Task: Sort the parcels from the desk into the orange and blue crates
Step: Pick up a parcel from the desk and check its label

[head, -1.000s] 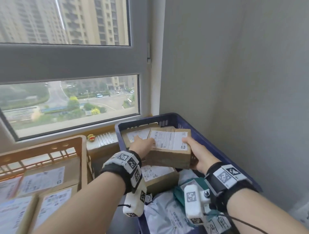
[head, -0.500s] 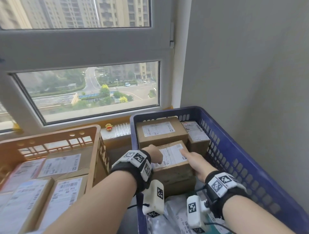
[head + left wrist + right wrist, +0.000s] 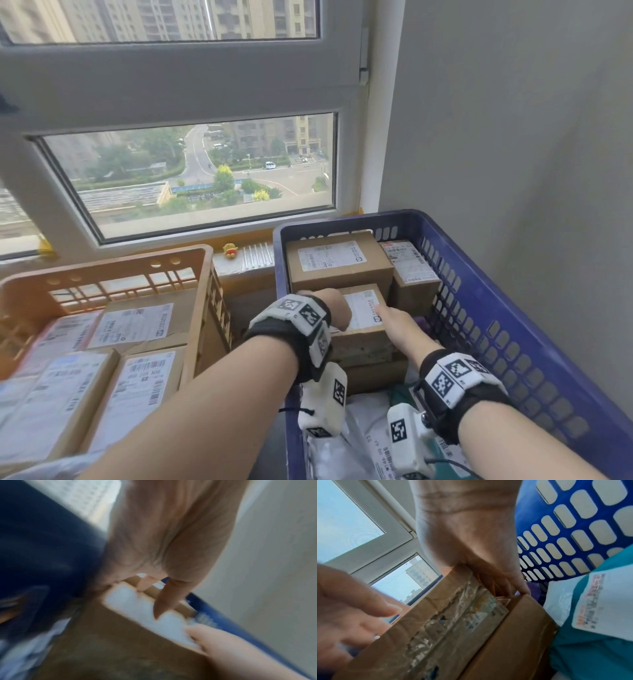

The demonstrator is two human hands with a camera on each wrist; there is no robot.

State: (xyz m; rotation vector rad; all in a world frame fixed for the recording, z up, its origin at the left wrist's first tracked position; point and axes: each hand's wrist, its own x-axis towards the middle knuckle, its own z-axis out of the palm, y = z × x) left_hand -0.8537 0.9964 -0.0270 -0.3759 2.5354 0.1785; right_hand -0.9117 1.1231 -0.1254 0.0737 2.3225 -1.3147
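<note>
Since the cardboard box (image 3: 363, 329) sits on other parcels inside the blue crate (image 3: 513, 329), stiff and seemingly light, with peeling tape, the right hand (image 3: 399, 325) clasps its right edge while the left hand (image 3: 337, 305) hovers loosely open beside it.

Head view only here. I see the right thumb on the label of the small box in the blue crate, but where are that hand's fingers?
Observer: The right wrist view shows the right hand's fingers reaching down the right end of the small box, gripping it there.
Operator: And the left hand? Its wrist band blocks my view.
Observer: The left hand's fingers look spread and fairly straight against the box's left end, not curled round it.
Operator: Anything on the near face of the box?
Observer: Torn tape and ragged label scraps run along it.
</note>
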